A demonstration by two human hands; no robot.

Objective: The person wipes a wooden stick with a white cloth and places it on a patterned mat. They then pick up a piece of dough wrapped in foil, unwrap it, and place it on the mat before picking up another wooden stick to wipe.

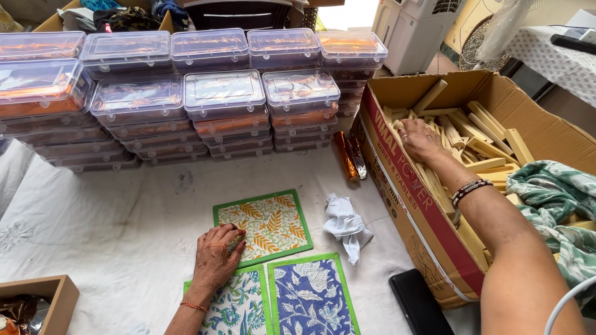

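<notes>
My left hand (pixel 215 257) rests palm down on the near left corner of a green-edged cloth mat with orange and yellow leaves (pixel 273 222). Two more green-edged mats lie nearer me: a blue floral one (pixel 310 296) and a teal floral one (pixel 239 307) partly under my wrist. My right hand (pixel 419 139) reaches into a large cardboard box (pixel 403 186) and lies on a heap of pale wooden sticks (pixel 478 133). Whether its fingers grip a stick is hidden.
Stacks of clear lidded plastic boxes (pixel 223 102) fill the back of the white cloth-covered surface. A crumpled white cloth (pixel 346 224), a shiny orange wrapper (pixel 349 155), a black flat object (pixel 419 304) and a small cardboard box (pixel 37 304) lie around.
</notes>
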